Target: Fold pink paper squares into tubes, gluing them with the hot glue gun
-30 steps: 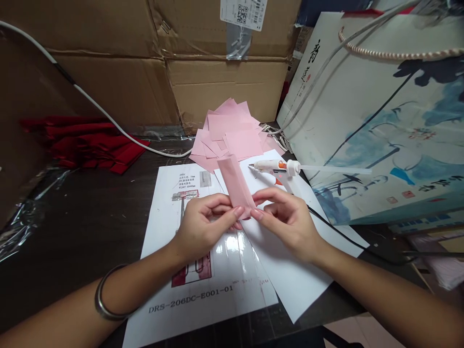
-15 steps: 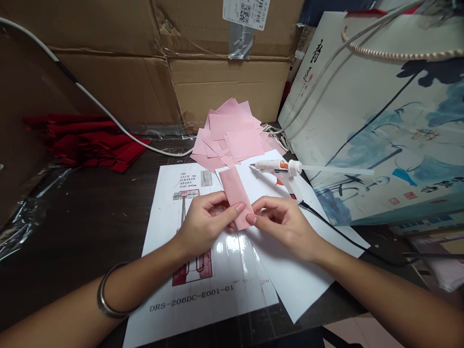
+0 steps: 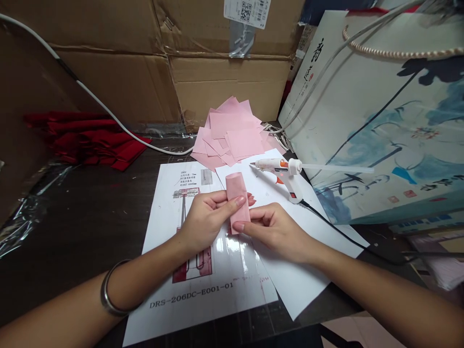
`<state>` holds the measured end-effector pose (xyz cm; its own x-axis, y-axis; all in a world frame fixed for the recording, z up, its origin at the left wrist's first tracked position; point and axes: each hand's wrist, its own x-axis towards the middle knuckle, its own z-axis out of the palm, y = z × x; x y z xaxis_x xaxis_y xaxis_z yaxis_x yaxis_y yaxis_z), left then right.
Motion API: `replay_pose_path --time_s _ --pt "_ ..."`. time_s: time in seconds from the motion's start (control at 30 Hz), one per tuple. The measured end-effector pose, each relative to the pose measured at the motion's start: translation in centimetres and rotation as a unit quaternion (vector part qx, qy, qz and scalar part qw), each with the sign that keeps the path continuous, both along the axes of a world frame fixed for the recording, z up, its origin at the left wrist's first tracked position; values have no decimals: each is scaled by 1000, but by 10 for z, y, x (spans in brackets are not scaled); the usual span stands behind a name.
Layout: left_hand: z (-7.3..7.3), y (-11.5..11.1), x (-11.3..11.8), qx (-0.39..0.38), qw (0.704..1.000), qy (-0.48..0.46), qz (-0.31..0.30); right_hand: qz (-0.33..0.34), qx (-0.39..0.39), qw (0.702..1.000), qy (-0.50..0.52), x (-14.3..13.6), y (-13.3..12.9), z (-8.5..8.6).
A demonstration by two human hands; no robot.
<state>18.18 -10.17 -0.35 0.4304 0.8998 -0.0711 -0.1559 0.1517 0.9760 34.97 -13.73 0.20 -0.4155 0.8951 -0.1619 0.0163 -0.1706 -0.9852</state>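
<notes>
Over white sheets (image 3: 290, 275), both hands' fingers (image 3: 237, 200) grip a pale pink paper roll (image 3: 237, 195), upright.

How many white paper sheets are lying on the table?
2: a printed sheet under the left hand, and a plain sheet overlapping its right side, under the right hand. More may hide beneath.

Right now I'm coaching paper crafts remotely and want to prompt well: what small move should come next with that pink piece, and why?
Probably free the right hand and reach for the hot glue gun. The pink paper strip is curled into a tube pinched by both hands, the left hand gripping its side, and no glue shows on it. The gun lies just beyond on the white sheet.
</notes>
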Motion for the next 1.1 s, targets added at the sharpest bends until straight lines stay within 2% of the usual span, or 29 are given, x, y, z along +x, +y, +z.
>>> replay_pose_path --time_s 0.1,0.2,0.37,0.47,0.57,0.67,0.77,0.93,1.1 --pt "1 0 0 -21 999 -28 0 23 -3 1000 -2 0 1 -1" --pt "0 0 1 -53 996 -58 36 57 -17 998 -20 2 4 0" --pt "-1 3 4 -114 985 -101 85 70 -48 996 -4 4 6 8" --pt "-2 4 4 -110 985 -103 88 83 -58 995 -21 6 8 14" --pt "-3 5 3 -72 991 -80 81 82 -64 993 -58 12 10 17" --pt "-5 8 0 -12 994 -53 95 34 -37 996 -67 21 13 14" --pt "-5 11 -5 29 993 -25 113 -50 35 996 -72 28 17 9" --pt "-2 12 -10 114 984 66 121 -191 128 970 -79 30 20 7" --pt "0 12 -11 168 973 112 111 -253 170 949 -79 24 18 11"
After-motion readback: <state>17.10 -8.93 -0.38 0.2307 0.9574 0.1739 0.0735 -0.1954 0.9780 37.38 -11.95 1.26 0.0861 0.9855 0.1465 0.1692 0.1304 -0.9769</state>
